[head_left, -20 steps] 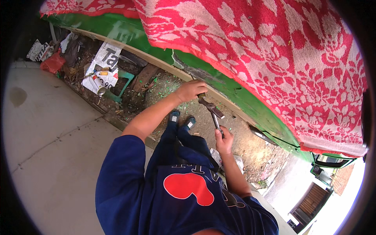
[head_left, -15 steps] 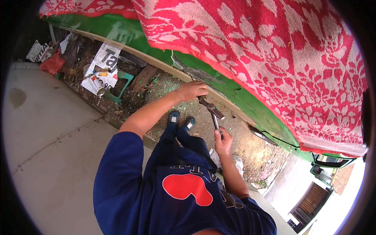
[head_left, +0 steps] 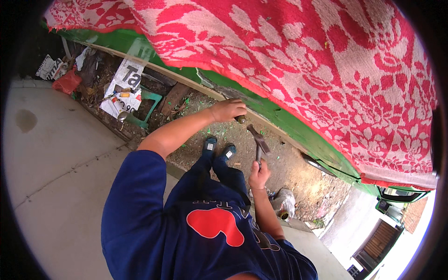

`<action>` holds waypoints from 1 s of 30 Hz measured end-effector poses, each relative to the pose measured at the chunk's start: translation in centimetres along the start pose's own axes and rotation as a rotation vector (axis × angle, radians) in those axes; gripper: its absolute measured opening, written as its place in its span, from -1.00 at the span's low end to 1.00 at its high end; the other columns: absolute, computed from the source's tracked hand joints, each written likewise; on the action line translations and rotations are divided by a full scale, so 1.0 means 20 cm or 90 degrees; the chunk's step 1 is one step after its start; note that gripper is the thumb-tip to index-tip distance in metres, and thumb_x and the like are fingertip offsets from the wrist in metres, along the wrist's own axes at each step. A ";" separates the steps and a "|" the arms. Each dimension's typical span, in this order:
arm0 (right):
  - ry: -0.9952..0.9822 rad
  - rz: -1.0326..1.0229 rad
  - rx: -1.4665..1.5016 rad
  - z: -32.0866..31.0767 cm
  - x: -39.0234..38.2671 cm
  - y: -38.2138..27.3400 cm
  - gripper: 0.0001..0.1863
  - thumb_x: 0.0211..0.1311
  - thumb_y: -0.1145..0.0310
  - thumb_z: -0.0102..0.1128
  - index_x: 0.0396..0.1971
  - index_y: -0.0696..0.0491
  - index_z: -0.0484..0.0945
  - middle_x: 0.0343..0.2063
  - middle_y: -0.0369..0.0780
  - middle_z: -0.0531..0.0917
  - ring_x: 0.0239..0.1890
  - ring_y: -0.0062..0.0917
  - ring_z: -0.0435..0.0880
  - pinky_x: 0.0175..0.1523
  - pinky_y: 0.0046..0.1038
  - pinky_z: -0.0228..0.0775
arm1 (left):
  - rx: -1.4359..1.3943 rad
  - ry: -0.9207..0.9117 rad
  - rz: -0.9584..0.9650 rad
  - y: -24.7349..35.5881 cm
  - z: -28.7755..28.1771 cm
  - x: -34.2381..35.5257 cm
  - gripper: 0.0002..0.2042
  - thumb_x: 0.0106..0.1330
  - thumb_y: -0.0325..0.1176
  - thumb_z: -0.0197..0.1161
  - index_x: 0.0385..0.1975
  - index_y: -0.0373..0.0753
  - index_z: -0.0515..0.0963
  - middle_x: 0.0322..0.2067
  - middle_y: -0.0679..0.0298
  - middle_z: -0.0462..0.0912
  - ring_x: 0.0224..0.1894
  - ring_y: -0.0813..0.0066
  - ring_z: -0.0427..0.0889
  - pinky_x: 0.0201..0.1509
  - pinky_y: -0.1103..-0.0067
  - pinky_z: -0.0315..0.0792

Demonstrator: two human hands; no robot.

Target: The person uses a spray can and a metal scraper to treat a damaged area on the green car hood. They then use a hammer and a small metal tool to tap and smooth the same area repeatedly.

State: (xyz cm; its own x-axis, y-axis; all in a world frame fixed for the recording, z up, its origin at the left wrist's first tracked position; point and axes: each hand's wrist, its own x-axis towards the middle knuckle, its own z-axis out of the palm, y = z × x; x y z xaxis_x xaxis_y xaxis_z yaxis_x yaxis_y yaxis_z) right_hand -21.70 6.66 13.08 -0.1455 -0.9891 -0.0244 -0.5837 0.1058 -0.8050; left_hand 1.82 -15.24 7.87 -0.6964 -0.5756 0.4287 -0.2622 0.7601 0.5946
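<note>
The hammer (head_left: 258,139) is above bare ground (head_left: 291,170), its head just apart from the butt of a handled tool (head_left: 241,119). The right hand (head_left: 259,175) wraps the hammer's shaft; the left hand (head_left: 227,111) grips the handled tool near a green panel (head_left: 284,118), partly covered by a red-and-pink patterned cloth (head_left: 303,56).

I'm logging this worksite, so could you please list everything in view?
Hammer: one, dark metallic, centre
Tool handle: one, dark, beside the hammer
Floral blanket: one, red-and-pink, over the vehicle
Vehicle: one, green, under the blanket
Printed sheets: two, white, left
Containers: at least two, mixed colours, on one sheet
Plastic frame: one, green, beside the containers
Crumpled plastic: one, red, far left
Transparent bag: one, whitish, lower centre-right
Slatted panel: one, brown, lower right
Concrete paving: one expanse, grey, left
Shoes: two, dark, centre
Shirt: one, navy, lower centre
Left hand: one, bare, gripping the tool handle
Right hand: one, bare, gripping the hammer
</note>
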 end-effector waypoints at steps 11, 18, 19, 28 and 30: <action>-0.012 0.045 -0.008 0.00 0.08 0.06 -0.72 0.36 0.19 0.19 -0.23 0.14 0.59 -0.65 -0.15 0.53 -0.61 -0.51 0.52 -0.46 -0.38 0.38 | 0.049 -0.096 -0.047 0.03 0.01 0.02 -0.70 -0.02 -0.53 0.28 -0.24 -0.17 0.48 -0.17 0.24 0.50 0.01 0.19 0.49 0.10 0.32 0.42; 0.060 0.102 0.184 -0.16 0.02 0.07 -0.71 0.43 0.21 0.12 -0.38 0.13 0.53 -0.62 -0.38 0.49 -0.62 -0.74 0.39 -0.53 -0.61 0.23 | 0.106 -0.192 -0.061 0.08 -0.06 0.06 -0.72 0.10 -0.52 0.18 -0.16 -0.13 0.48 -0.15 0.25 0.55 0.03 0.19 0.56 0.09 0.31 0.45; 0.078 0.113 0.200 -0.16 0.00 0.08 -0.71 0.43 0.20 0.11 -0.38 0.13 0.52 -0.62 -0.37 0.49 -0.63 -0.74 0.39 -0.54 -0.61 0.22 | 0.117 -0.206 -0.042 0.07 -0.05 0.06 -0.73 0.12 -0.50 0.18 -0.15 -0.12 0.48 -0.16 0.25 0.55 0.02 0.20 0.57 0.09 0.30 0.45; 0.298 0.221 0.436 0.25 -0.28 -0.14 -0.70 0.47 0.17 0.05 -0.33 0.12 0.48 -0.64 -0.33 0.47 -0.67 -0.70 0.39 -0.60 -0.63 0.22 | 0.164 -0.292 0.117 -0.02 0.01 0.09 -0.80 0.19 -0.37 0.14 -0.17 -0.03 0.50 -0.38 0.32 0.56 -0.20 0.30 0.65 -0.14 0.33 0.50; 0.355 0.238 0.481 0.38 -0.33 -0.20 -0.70 0.47 0.18 0.06 -0.36 0.11 0.48 -0.64 -0.34 0.48 -0.66 -0.71 0.39 -0.58 -0.63 0.21 | 0.146 -0.265 0.157 -0.04 0.03 0.09 -0.81 0.20 -0.36 0.12 -0.18 -0.03 0.51 -0.39 0.32 0.55 -0.21 0.32 0.65 -0.16 0.36 0.49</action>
State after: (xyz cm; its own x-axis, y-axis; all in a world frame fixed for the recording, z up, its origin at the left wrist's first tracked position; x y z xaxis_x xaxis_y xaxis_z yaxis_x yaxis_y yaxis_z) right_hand -12.33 12.00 12.05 -0.6807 -0.6963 -0.2278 0.2071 0.1153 -0.9715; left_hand 0.48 -16.71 7.74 -0.9499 -0.2379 0.2027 -0.1637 0.9312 0.3258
